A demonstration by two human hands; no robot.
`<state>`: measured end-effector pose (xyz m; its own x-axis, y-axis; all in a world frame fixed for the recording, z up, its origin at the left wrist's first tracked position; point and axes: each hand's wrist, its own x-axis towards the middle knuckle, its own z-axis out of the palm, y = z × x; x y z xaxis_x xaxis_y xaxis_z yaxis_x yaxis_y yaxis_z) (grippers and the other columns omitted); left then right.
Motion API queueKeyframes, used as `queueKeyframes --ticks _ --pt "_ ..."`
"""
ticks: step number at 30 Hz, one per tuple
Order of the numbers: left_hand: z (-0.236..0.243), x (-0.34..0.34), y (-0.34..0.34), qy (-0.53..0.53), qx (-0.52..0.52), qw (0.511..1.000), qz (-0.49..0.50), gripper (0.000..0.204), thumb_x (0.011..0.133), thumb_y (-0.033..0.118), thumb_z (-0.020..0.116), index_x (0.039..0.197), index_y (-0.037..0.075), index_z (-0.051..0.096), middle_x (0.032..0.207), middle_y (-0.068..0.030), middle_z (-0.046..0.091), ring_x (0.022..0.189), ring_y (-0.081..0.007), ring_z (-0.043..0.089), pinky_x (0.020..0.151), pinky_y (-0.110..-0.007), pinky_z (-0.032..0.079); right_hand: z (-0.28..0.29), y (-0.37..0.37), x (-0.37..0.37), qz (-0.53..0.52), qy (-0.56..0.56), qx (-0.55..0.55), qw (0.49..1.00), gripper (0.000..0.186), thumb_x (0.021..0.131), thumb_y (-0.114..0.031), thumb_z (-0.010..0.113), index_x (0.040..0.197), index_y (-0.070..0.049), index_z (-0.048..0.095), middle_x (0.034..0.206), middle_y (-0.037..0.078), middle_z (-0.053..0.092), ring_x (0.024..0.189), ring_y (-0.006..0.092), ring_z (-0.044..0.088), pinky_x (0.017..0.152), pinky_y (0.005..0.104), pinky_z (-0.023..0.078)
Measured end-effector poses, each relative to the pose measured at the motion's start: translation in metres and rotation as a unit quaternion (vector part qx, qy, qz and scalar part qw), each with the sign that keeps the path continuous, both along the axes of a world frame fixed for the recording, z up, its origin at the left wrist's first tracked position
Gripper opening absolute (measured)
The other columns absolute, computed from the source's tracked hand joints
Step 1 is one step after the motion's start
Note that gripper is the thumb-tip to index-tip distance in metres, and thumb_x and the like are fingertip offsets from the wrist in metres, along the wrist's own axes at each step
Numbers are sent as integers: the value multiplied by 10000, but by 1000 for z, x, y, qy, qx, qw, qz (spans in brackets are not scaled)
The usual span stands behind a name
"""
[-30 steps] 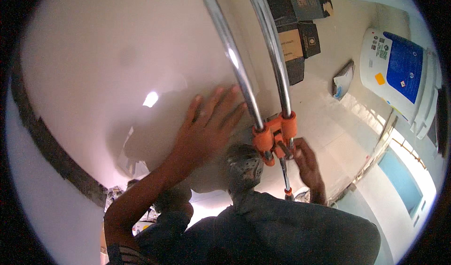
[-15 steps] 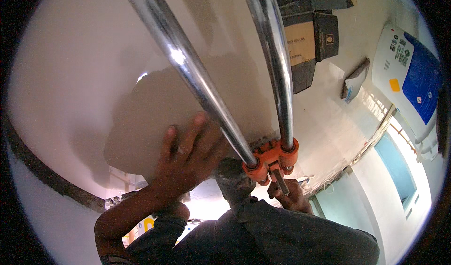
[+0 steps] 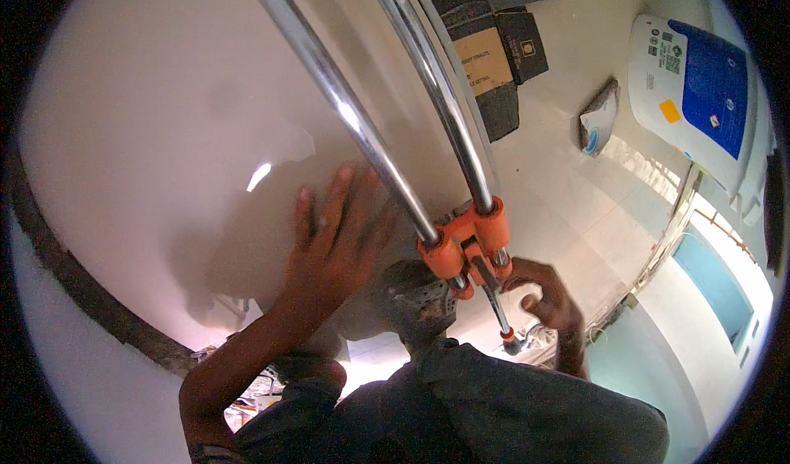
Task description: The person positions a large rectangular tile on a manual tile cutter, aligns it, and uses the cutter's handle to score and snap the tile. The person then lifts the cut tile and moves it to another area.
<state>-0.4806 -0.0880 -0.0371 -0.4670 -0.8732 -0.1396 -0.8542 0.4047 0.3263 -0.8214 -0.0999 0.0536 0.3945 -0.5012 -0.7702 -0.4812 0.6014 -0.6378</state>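
Observation:
A large glossy pale slab [image 3: 164,110] lies beneath two chrome rails [image 3: 346,110] joined to an orange sliding carriage [image 3: 465,242], with a short rod and black knob [image 3: 512,345] below it. My left hand [image 3: 333,246] is spread open over the slab, left of the carriage, its fingers lying on or just above the surface. My right hand [image 3: 547,303] curls at the carriage's lower right, fingertips against or behind it; what they grip is unclear. My dusty shoe [image 3: 420,299] is between my hands, behind the carriage.
Flattened dark cardboard [image 3: 494,69] lies right of the rails, near a small broken offcut [image 3: 599,118]. A white and blue plastic container [image 3: 687,94] stands at the right. A dark strip [image 3: 99,303] borders the slab at the left, and a white wall [image 3: 691,316] curves along the lower right.
Compared with half a second ago, the carriage appears higher and the knobbed rod shows again. My right hand has shifted rightward and up, its fingers looser. The view has shifted slightly.

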Motion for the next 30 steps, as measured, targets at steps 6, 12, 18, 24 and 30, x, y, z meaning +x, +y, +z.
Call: queueKeyframes --ticks 6,12,18,24,30 --pt "-2 -7 8 81 4 994 77 591 901 211 512 1484 147 435 1619 -182 222 1492 -396 206 1141 -687 131 -21 -56 37 -106 139 -188 966 287 1046 -244 505 1055 16 625 930 111 651 806 158 645 713 298 531" --pt "10 -3 -5 89 19 996 23 591 893 177 500 1474 91 431 1626 -190 188 1503 -383 167 1142 -688 117 -28 -76 61 14 92 -328 940 306 900 -29 648 1205 -56 644 974 97 649 834 184 643 736 307 549" --pt "22 -5 -5 103 26 993 58 649 850 146 566 1478 77 419 1621 -179 199 1498 -374 176 1126 -715 128 -57 -76 60 53 95 -404 908 429 829 -42 695 1252 -83 637 898 121 605 784 254 610 724 354 525" --pt "17 -7 2 122 -10 990 70 682 831 92 584 1491 102 411 1623 -160 201 1494 -374 186 1100 -747 136 -68 -74 55 44 71 -421 903 492 782 -51 714 1268 -74 636 848 127 557 763 292 581 703 379 499" --pt "13 -13 8 136 -31 987 80 650 847 59 561 1478 150 438 1625 -129 214 1484 -374 205 1074 -778 103 -72 -71 52 32 53 -414 908 465 785 -54 715 1246 -60 650 885 128 575 792 298 590 719 381 505"
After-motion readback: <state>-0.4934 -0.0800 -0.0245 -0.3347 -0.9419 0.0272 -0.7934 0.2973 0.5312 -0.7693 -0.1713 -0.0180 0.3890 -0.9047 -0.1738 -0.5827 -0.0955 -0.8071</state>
